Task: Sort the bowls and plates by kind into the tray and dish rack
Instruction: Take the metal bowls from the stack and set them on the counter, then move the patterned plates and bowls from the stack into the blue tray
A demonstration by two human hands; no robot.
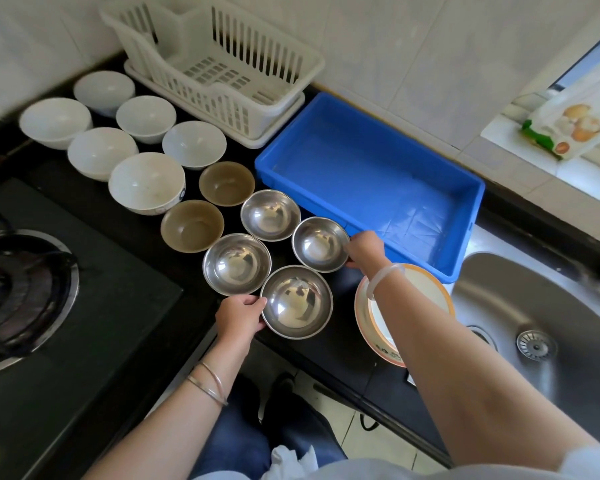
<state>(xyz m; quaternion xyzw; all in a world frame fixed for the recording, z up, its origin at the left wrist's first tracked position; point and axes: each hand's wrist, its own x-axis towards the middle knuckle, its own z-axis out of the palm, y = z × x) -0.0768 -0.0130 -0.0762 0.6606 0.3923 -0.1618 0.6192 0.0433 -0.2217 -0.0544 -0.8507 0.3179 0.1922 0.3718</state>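
So, L hand (239,315) grips shiny bowl (296,301) (steel).

Counter (343,341): stove (32,289) at left end, sink (541,306) at right end. Dish rack (222,64) at back against wall; tray (368,181) just right of it. Group of six bowls (103,150) left of and before rack. Pair of bowls (192,225) before-right of that group. Cluster of four bowls (270,214) right of pair, before tray's left end. Stack of plates (426,289) right of cluster, just beside sink. Left hand (239,317) holds nearest bowl (296,301) at its left rim; right hand (366,249) holds rightmost bowl (321,244) at its right rim.
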